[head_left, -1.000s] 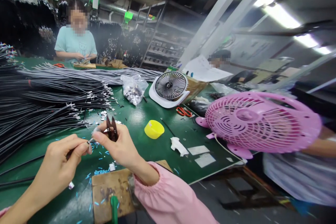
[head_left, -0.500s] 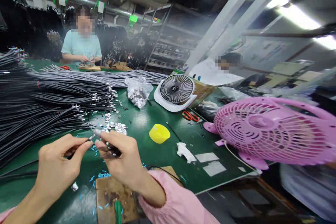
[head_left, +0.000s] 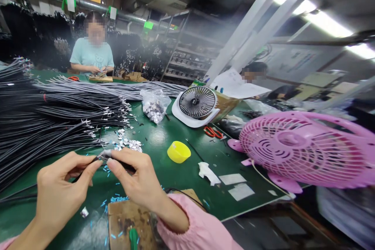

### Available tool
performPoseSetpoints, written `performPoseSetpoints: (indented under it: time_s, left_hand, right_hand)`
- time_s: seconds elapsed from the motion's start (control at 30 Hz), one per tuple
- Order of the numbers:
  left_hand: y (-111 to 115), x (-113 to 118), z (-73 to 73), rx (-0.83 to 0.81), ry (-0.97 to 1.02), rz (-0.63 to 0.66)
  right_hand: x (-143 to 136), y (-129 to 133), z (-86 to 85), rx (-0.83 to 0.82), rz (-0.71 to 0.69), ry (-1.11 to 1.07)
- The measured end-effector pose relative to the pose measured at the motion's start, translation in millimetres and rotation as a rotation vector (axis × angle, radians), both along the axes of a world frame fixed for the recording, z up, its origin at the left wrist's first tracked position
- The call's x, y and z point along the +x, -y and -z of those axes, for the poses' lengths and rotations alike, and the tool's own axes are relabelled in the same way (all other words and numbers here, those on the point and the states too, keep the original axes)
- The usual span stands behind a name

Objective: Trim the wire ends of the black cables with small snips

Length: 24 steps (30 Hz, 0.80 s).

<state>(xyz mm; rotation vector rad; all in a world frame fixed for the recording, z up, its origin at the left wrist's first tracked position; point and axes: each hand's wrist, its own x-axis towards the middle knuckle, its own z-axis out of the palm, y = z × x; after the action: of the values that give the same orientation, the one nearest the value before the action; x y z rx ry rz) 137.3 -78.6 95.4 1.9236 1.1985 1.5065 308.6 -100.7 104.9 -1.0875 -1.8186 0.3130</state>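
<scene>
Near foil scraps (head_left: 131,145) and wooden block (head_left: 121,218), cable (head_left: 94,159) in left hand (head_left: 63,183) and right hand (head_left: 139,174)

The right hand (head_left: 137,174) hides most of a dark tool (head_left: 128,166); the tip of the cable (head_left: 96,159) in the left hand (head_left: 63,179) is too small to make out. The right edge crops the pink fan (head_left: 293,140).

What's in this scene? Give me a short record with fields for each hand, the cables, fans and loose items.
Left hand: pinching a black cable near its end
Right hand: at that end, with a dark object mostly hidden in its grip
Cables: black bundle at left, grey bundle behind it
Fans: pink fan at right, white fan left of it
Loose items: orange-handled scissors, foil scraps, blue bits, yellow round item
</scene>
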Motion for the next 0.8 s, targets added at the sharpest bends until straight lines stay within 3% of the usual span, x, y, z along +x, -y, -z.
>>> performPoseSetpoints:
  time_s: [0.2, 0.27, 0.43, 0.57, 0.7, 0.8]
  left_hand:
    - [3, 6, -5.4, -0.006, 0.090, -0.010]
    - [1, 5, -10.7, -0.049, 0.085, 0.041]
    - [-11, -9, -22.4, -0.325, -0.038, 0.410]
    - [-18, -21, -17.9, -0.583, -0.103, 0.682]
    - [-12, -19, -9.7, -0.791, 0.005, 0.790]
    - [-8, -12, -11.6, -0.887, 0.059, 0.848]
  right_hand:
    - [-1, 1, -2.8, -0.037, 0.043, -0.014]
    - [-1, 1, -2.9, -0.036, 0.061, -0.024]
    - [3, 0, -3.9, -0.073, -0.028, -0.077]
    - [7, -2, -4.7, -0.062, -0.106, -0.234]
    - [8, -5, 2.0, 0.102, -0.210, -0.227]
    - [9, -7, 8.7, 0.236, -0.208, -0.161]
